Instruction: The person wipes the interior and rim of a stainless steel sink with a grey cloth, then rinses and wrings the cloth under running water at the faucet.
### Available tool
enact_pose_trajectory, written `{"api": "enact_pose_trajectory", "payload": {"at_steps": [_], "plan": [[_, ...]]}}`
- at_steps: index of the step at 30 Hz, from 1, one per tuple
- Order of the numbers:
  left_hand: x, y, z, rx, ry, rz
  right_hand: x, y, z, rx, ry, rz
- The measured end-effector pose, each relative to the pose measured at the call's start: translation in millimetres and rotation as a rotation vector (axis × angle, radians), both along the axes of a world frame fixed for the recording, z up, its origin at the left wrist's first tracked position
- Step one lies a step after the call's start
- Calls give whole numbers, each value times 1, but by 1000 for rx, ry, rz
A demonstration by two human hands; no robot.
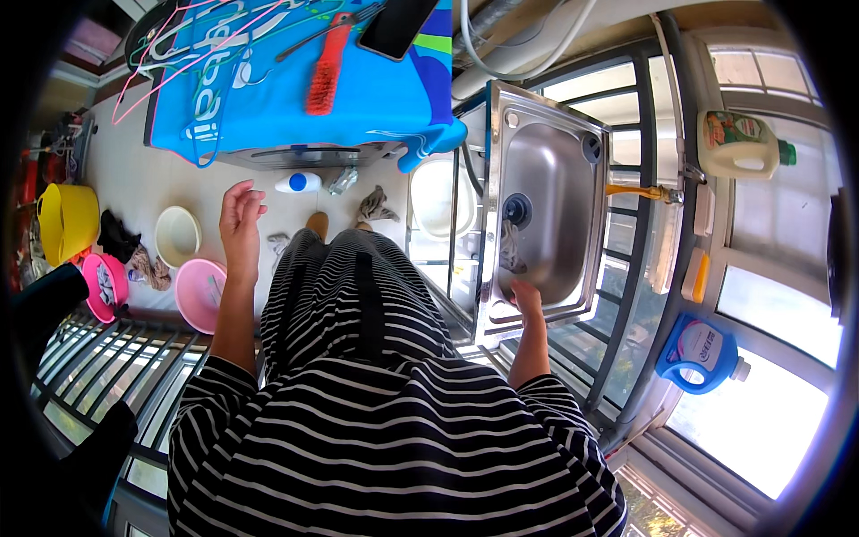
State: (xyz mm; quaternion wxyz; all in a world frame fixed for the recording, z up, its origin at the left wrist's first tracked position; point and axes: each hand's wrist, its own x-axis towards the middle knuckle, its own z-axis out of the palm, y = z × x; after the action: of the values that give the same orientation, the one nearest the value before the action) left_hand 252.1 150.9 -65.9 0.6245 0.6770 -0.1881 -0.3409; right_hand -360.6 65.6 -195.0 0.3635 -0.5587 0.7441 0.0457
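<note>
My left hand is raised over the floor with its fingers loosely bent and nothing in it. Below it and farther off lies a white bottle with a blue cap, in front of the covered appliance. My right hand reaches over the near end of a stainless steel sink. Its fingers are curled and partly hidden, so a grip on anything cannot be made out. Just past it, a crumpled grey cloth lies in the basin beside the drain.
A blue cover bears a red brush, a phone and clothes hangers. Pink basins, a cream basin and a yellow tub stand left. Detergent bottles line the window side, near the tap.
</note>
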Motion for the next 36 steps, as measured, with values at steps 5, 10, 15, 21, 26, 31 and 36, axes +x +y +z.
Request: {"api": "enact_pose_trajectory", "payload": {"at_steps": [5,10,15,21,26,31,36], "plan": [[15,8,-5,63,28,29,34,0,20,-104,5,119],[33,30,-17,128,48,46,81,-13,55,30,21,-225],[46,45,-23,174,63,125,78,-17,47,-77,95,-145],[55,54,-27,193,95,183,96,-31,53,-349,163,-6],[49,50,-28,236,106,179,150,-53,84,-664,20,-50],[38,37,-37,273,59,6,218,-63,108,-687,-410,-175],[23,19,-49,293,11,-328,253,-48,103,-602,-541,-119]]}}
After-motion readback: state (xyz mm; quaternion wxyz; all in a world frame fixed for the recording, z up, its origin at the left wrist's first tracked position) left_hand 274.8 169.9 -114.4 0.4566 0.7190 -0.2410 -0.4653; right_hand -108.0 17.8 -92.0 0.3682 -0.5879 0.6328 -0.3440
